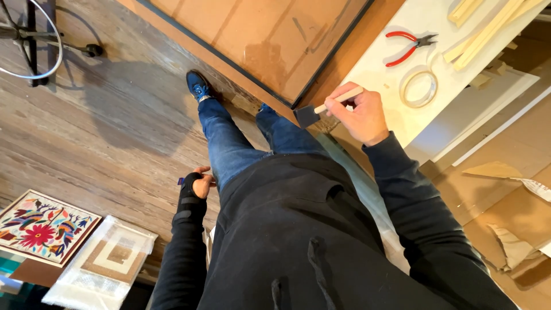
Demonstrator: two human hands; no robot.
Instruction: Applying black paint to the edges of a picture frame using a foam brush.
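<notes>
My right hand (360, 115) grips a foam brush (321, 109) by its pale wooden handle, with the dark foam head pointing left over the edge of a large brown panel (252, 34) framed in black. My left hand (201, 183) hangs beside my left thigh in a dark wrist brace; its fingers are curled and I cannot tell if it holds anything. My legs in blue jeans and blue shoes stand on the wood floor below the panel.
A white table top (396, 86) on the right carries red-handled pliers (408, 46), a roll of tape (419, 89) and pale wood strips (488, 28). Torn brown paper (505, 172) lies at the right. A colourful embroidered panel (43, 227) and a bubble-wrapped frame (109, 261) lie at the lower left. A stool base (34, 40) stands at the upper left.
</notes>
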